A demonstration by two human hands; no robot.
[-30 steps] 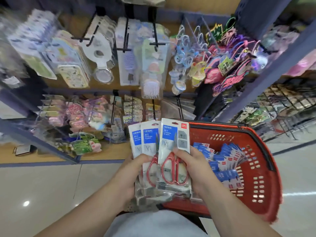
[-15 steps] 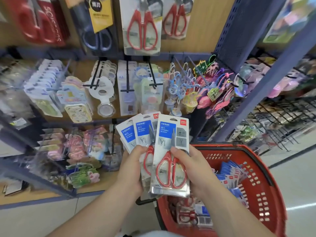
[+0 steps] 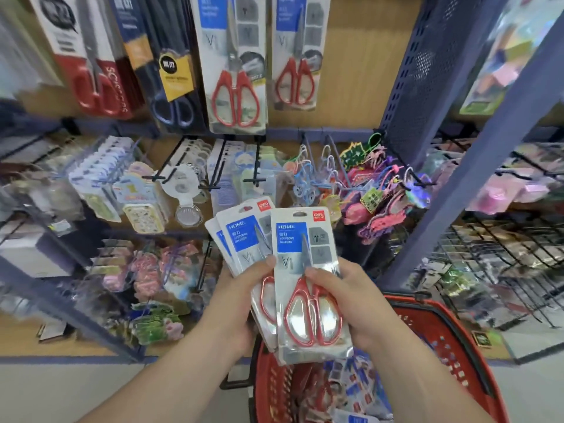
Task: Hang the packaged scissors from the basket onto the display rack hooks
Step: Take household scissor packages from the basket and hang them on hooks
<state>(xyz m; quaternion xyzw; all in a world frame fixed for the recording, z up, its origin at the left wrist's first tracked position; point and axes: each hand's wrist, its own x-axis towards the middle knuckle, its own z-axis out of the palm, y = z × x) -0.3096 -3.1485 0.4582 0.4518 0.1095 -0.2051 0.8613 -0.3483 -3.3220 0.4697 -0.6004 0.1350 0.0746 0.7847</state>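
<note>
Both hands, left hand [image 3: 235,303] and right hand [image 3: 351,303], pinch a fan of scissors packs [image 3: 305,270] with their fingers. None hung yet; more wait in the red basket [image 3: 451,340] at five o'clock. Rack hooks [image 3: 235,71] at twelve.

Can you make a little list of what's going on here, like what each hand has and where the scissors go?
place: shop aisle with a display rack
left hand: holds a fanned stack of scissors packs
right hand: grips the front scissors pack, thumb on its face
front pack: white card, blue label, red handles, upright
basket: red, below the hands, more packs inside
matching packs on rack: hanging high up, red handles
step done: none of the held packs hung yet
</note>
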